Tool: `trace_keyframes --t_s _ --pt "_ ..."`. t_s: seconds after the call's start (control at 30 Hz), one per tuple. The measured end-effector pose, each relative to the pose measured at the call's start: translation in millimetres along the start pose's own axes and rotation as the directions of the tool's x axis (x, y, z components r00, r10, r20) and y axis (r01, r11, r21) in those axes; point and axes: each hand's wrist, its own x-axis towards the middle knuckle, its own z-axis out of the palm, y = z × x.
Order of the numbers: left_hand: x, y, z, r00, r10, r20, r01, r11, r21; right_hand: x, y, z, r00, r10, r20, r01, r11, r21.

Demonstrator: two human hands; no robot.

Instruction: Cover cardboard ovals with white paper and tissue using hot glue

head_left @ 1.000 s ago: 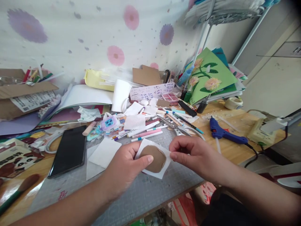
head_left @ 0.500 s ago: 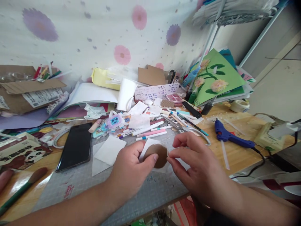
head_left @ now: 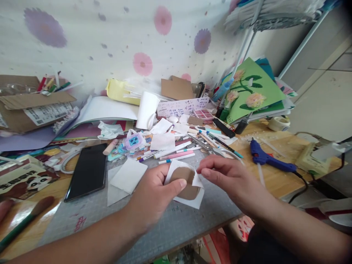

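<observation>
Left hand (head_left: 151, 196) pinches the brown disc (head_left: 180, 176) and white paper (head_left: 189, 203) over the mat (head_left: 162, 234); a paper flap overlaps the disc's edge. Right hand (head_left: 231, 179), loosely curled and released, is just beside the paper. Pens (head_left: 180, 155) and scissors (head_left: 209, 147) lie beyond.

White flower-print wall covering (head_left: 115, 47), wooden table (head_left: 277, 181), slanting metal pole (head_left: 253, 22)

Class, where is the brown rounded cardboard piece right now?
In the head view, the brown cardboard piece sits below centre, slightly rightward, against white paper, in the left hand.
</observation>
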Motion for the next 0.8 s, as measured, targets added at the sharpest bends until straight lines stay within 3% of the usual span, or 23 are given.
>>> trace_keyframes --t_s 0.1,0.3,0.4,0.5,0.67,0.8 --pt "0 1 0.8 1.000 -0.008 0.012 0.008 1.000 0.026 5 2 1 0.968 0.190 0.163 -0.215 0.965 0.148" --pt "-2 6 1.6 0.999 0.019 -0.036 -0.007 0.950 0.313 4 4 9 0.952 0.261 0.160 -0.289 0.938 0.190" --pt "-2 8 1.7 0.999 0.024 -0.035 -0.010 0.928 0.373 6 6 9 0.934 0.305 0.184 -0.338 0.921 0.191" --pt "-1 9 1.6 1.000 0.005 -0.010 -0.001 0.939 0.344 7 7 5 0.936 0.283 0.210 -0.327 0.919 0.220" --pt "-1 7 0.8 0.997 -0.036 0.068 0.020 0.975 0.222 7 9 1 0.951 0.239 0.197 -0.306 0.819 0.486" --pt "-1 5 -0.6 0.990 -0.053 0.129 0.031 0.985 0.168 5 12 2 0.945 0.239 0.222 -0.318 0.828 0.462"
